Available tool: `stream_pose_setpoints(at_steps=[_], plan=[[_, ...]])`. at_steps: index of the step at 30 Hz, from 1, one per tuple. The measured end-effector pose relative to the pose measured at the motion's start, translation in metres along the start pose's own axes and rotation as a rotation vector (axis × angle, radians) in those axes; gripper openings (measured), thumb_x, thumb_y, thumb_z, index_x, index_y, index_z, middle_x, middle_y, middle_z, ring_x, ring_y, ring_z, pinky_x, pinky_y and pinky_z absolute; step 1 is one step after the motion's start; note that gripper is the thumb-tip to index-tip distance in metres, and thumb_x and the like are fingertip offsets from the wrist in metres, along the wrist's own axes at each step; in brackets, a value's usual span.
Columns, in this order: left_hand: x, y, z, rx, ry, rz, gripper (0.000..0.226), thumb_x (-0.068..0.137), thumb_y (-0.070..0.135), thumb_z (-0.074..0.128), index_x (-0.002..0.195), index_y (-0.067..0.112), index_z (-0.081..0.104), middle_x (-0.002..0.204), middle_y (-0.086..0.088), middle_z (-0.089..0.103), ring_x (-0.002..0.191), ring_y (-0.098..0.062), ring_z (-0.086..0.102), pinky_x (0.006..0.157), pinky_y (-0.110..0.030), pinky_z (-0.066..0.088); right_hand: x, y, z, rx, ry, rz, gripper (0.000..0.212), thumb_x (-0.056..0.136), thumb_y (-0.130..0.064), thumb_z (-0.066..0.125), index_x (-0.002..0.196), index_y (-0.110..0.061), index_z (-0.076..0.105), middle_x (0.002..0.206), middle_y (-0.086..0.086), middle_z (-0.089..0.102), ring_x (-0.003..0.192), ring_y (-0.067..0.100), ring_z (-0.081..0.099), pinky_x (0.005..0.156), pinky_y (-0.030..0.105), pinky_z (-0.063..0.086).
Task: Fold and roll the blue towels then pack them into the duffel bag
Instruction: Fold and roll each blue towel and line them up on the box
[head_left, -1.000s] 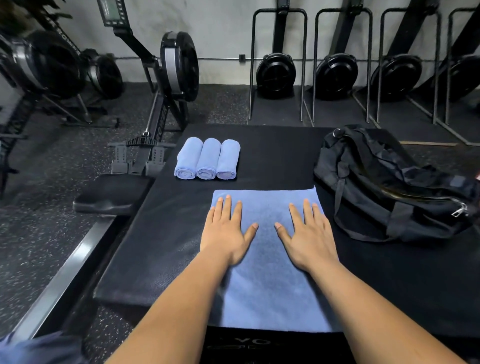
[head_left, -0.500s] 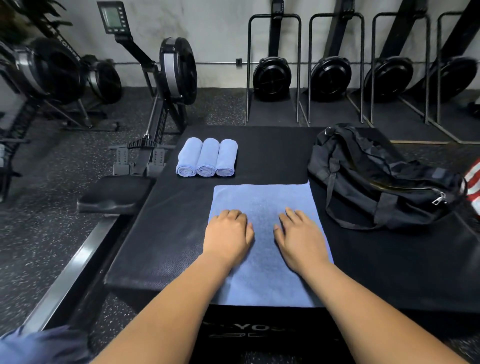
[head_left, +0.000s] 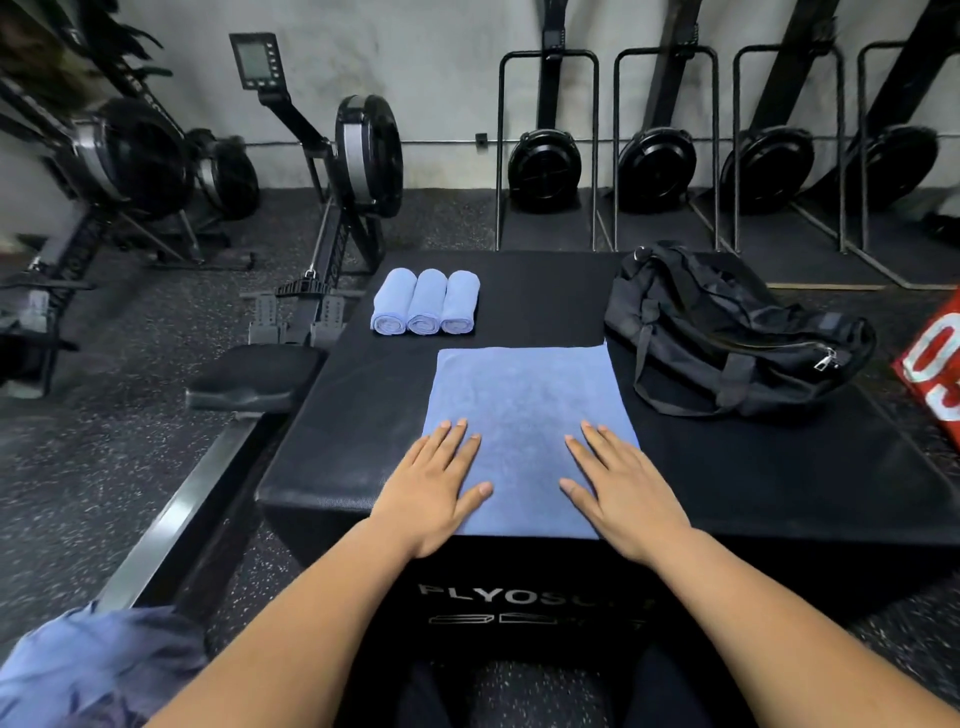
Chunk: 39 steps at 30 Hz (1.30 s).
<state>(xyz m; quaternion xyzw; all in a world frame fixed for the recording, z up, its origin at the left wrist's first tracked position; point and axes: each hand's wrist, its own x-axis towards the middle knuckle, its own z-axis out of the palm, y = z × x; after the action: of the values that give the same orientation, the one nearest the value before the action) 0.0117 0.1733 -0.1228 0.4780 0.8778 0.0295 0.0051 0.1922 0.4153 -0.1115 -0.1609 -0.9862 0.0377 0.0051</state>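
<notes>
From the head view, both my hands lie flat with fingers straight and slightly spread, gripping nothing. My left hand (head_left: 431, 488) presses the near left part of the flat blue towel (head_left: 524, 395), its outer edge reaching past the cloth onto the black box (head_left: 753, 467). My right hand (head_left: 621, 491) presses the near right part, and bare towel shows between my thumbs.

Beyond my left fingertips, three rolled blue towels (head_left: 425, 302) lie side by side, touching, ends toward me. Beyond and right of my right hand sits the black duffel bag (head_left: 727, 332), slumped, just beside the towel's far right corner, with its zip pull at the right end.

Below my wrists, the box front carries pale lettering (head_left: 519, 595) reading "PLYOSO"; the rest is too dim. Far right, a red object (head_left: 935, 364) bears white characters cut by the frame. By my left elbow lies a blurred blue cloth heap (head_left: 98, 670).
</notes>
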Motion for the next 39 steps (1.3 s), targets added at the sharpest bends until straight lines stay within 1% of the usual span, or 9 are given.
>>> stream_pose_setpoints(at_steps=[8,12,16,18,21,25,29,32,39], plan=[[-0.021,-0.01,0.001,-0.023,0.01,0.044,0.081,0.097,0.077,-0.005,0.167,0.037,-0.002,0.174,0.008,-0.014,0.16,-0.013,-0.019,0.131,-0.041,-0.001,-0.03,0.022,0.011,-0.071,0.066,-0.016,0.075,0.1,-0.072,0.001,0.167,-0.038,0.004,0.175,-0.009,-0.005,0.161,0.012,-0.009,0.13,0.041,0.001],[-0.025,-0.011,0.003,-0.053,0.049,0.056,0.072,0.103,0.074,0.012,0.167,0.042,0.003,0.175,0.009,-0.01,0.159,-0.009,-0.02,0.131,-0.041,0.0,-0.033,0.025,0.015,-0.012,0.103,-0.027,0.073,0.102,-0.073,0.006,0.166,-0.039,0.011,0.175,-0.011,-0.002,0.16,0.01,-0.01,0.13,0.041,0.001],[-0.031,-0.014,0.005,-0.174,0.148,0.102,0.069,0.102,0.075,0.034,0.164,0.046,0.023,0.175,0.012,0.007,0.161,-0.011,-0.01,0.131,-0.045,0.005,-0.033,0.035,0.019,0.294,0.192,-0.048,0.064,0.095,-0.081,0.036,0.149,-0.049,0.051,0.168,-0.018,0.029,0.16,0.007,0.01,0.13,0.044,0.009],[-0.033,-0.014,0.005,-0.196,0.178,0.124,0.075,0.097,0.08,0.044,0.162,0.046,0.028,0.175,0.012,0.01,0.162,-0.013,-0.007,0.131,-0.046,0.007,-0.034,0.038,0.02,0.416,0.24,-0.045,0.063,0.086,-0.085,0.05,0.138,-0.051,0.062,0.163,-0.021,0.038,0.158,0.005,0.017,0.13,0.045,0.014],[-0.034,-0.016,0.005,-0.14,0.167,0.181,0.09,0.088,0.085,0.054,0.163,0.045,0.026,0.176,0.009,0.007,0.162,-0.017,-0.007,0.131,-0.047,0.007,-0.035,0.04,0.02,0.413,0.254,-0.082,0.077,0.074,-0.09,0.063,0.138,-0.049,0.062,0.162,-0.021,0.039,0.157,0.006,0.02,0.13,0.043,0.016],[-0.036,-0.018,0.006,-0.078,0.153,0.212,0.088,0.089,0.074,0.06,0.164,0.047,0.022,0.176,0.008,0.003,0.162,-0.019,-0.01,0.131,-0.05,0.009,-0.036,0.039,0.022,0.353,0.228,-0.095,0.092,0.064,-0.095,0.066,0.144,-0.049,0.056,0.164,-0.021,0.034,0.158,0.009,0.016,0.128,0.047,0.02],[-0.035,-0.021,0.008,-0.18,0.202,0.244,0.073,0.095,0.061,0.063,0.16,0.048,0.032,0.175,0.007,0.011,0.163,-0.021,-0.002,0.13,-0.052,0.013,-0.036,0.038,0.02,0.453,0.273,-0.078,0.079,0.068,-0.086,0.07,0.136,-0.046,0.065,0.158,-0.022,0.044,0.155,0.009,0.025,0.125,0.046,0.028],[-0.033,-0.022,0.008,-0.315,0.256,0.224,0.061,0.097,0.057,0.064,0.154,0.043,0.048,0.173,0.006,0.022,0.163,-0.022,0.006,0.129,-0.052,0.019,-0.038,0.038,0.015,0.574,0.276,-0.041,0.059,0.071,-0.066,0.083,0.126,-0.046,0.072,0.15,-0.027,0.051,0.152,0.002,0.027,0.124,0.04,0.031],[-0.033,-0.019,0.001,-0.736,0.282,-0.041,0.024,0.098,0.045,0.07,0.118,0.035,0.078,0.155,0.016,0.051,0.155,-0.003,0.025,0.126,-0.035,0.028,-0.04,0.035,0.008,0.776,0.369,0.026,0.028,0.077,-0.033,0.091,0.103,-0.036,0.08,0.128,-0.021,0.07,0.142,-0.001,0.046,0.118,0.034,0.04]])
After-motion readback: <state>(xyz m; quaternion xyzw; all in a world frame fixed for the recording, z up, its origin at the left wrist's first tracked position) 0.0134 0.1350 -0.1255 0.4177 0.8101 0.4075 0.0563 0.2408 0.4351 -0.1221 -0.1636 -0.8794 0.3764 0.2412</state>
